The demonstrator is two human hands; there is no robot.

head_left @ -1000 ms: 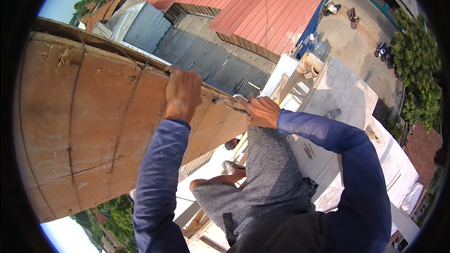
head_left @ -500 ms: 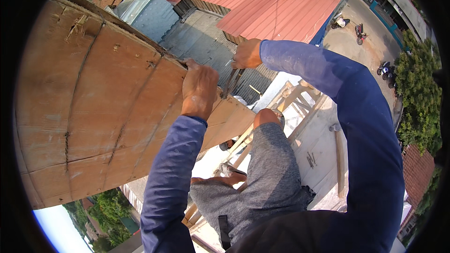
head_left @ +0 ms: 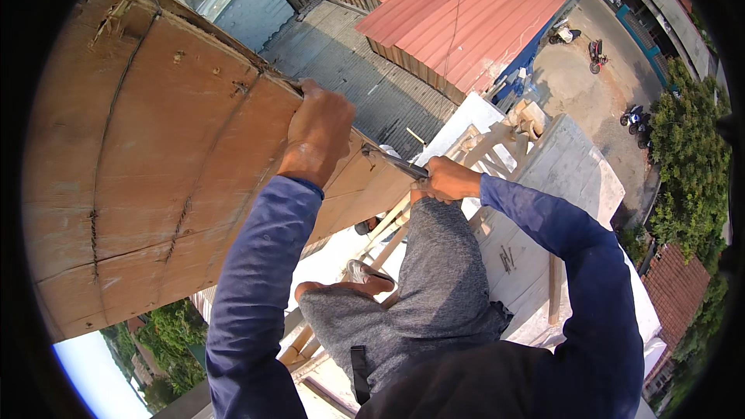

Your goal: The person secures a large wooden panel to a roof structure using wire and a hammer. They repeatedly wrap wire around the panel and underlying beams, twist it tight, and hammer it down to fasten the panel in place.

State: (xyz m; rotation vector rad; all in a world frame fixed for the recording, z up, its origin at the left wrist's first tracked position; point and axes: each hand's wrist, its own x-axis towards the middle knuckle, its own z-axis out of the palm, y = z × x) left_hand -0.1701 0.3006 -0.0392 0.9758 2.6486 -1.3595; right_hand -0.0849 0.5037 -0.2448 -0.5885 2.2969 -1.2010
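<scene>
A big brown plywood panel (head_left: 155, 147) stands tilted on the left, with dark twisted wires running across its face. My left hand (head_left: 320, 128) is closed over its upper edge, the fingertips hidden behind. Farther right along that edge, my right hand (head_left: 448, 180) is wrapped round the end of a long dark metal tool (head_left: 400, 164), perhaps pincers. The tool's far end meets the panel edge beside a bit of wire; whether it bites on anything is too small to tell. My bent knees in grey shorts (head_left: 442, 264) are below the hands.
Several nail-like pieces (head_left: 507, 258) lie on a pale slab (head_left: 535, 225) at my right. Wooden poles (head_left: 388, 221) cross below me, over a drop. Red metal roofing (head_left: 434, 15) and a grey roof (head_left: 349, 54) lie beyond; parked motorcycles (head_left: 596, 58) stand far below.
My right hand has swung down and toward me with the tool, from above the panel edge to near my knee. My left hand stays on the edge; the view has shifted slightly.
</scene>
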